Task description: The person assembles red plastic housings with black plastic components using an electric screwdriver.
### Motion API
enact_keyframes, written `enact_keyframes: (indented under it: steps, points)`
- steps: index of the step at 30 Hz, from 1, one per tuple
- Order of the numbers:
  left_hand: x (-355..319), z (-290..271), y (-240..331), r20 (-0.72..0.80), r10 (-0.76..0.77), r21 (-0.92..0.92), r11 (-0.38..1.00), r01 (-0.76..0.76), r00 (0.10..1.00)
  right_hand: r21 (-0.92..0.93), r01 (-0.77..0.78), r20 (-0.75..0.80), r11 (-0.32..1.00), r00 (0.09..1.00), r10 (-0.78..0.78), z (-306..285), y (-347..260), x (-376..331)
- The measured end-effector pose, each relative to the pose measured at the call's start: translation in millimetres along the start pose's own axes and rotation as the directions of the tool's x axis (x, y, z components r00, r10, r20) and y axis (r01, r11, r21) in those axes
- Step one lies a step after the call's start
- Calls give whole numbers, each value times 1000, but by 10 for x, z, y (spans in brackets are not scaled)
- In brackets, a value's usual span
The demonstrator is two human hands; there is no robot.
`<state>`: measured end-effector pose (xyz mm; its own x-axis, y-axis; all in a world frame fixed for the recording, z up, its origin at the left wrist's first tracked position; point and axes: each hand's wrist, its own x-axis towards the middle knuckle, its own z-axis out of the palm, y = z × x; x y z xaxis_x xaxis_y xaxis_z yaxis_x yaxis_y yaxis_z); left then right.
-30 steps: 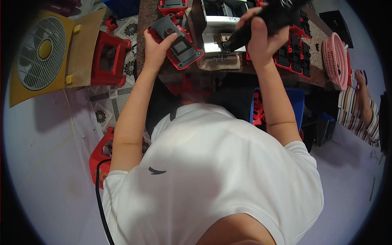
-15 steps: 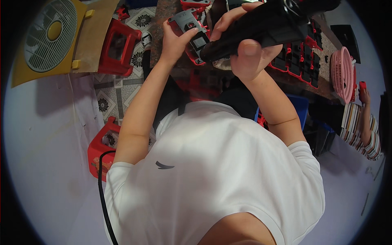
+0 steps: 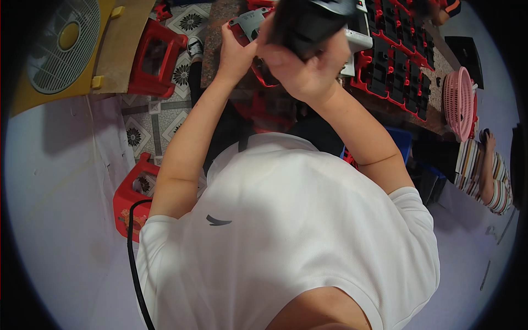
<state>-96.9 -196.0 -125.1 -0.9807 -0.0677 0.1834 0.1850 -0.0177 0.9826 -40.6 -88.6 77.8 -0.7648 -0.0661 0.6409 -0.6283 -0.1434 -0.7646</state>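
Observation:
My left hand [image 3: 235,59] grips the near-left side of a grey and red plastic housing [image 3: 250,23], thumb along its edge. Much of that housing is covered by my right hand [image 3: 305,74], which is wrapped round a thick black electric screwdriver [image 3: 313,27]. The screwdriver stands nearly upright over the housing, its butt end toward the head camera. Its tip is out of sight behind my fingers, so contact with the housing cannot be made out.
Several black parts in red trays [image 3: 390,71] lie on the bench to the right, with a pink basket [image 3: 460,104] past them. A white device [image 3: 357,39] is beside my right hand. Red stools [image 3: 157,58] and a yellow fan [image 3: 69,36] stand left. A person in stripes [image 3: 484,176] is at right.
The screwdriver has swung from a slanted, nearly flat pose to upright, and my right hand has moved left over the housing. My left hand keeps its hold.

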Motion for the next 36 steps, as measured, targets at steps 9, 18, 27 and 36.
enact_keyframes:
  steps: [9, 18, 27, 36]
  points:
    - [12, -1, 209, 99, -113, -156, 979, 127, 989, -63, 152, -24, 986, 988, -154, -1216, 84, 25]
    - [19, 57, 313, 105, -170, -142, 973, 184, 980, -224, 173, -104, 959, 974, -200, -1365, 254, -222]
    - [-11, -62, 362, 146, -221, -73, 970, 233, 964, 27, 54, -170, 998, 984, -49, -958, 102, 414]
    - [15, -17, 402, 118, -191, -155, 966, 208, 974, -46, 447, -149, 893, 881, -449, -401, 669, 814]
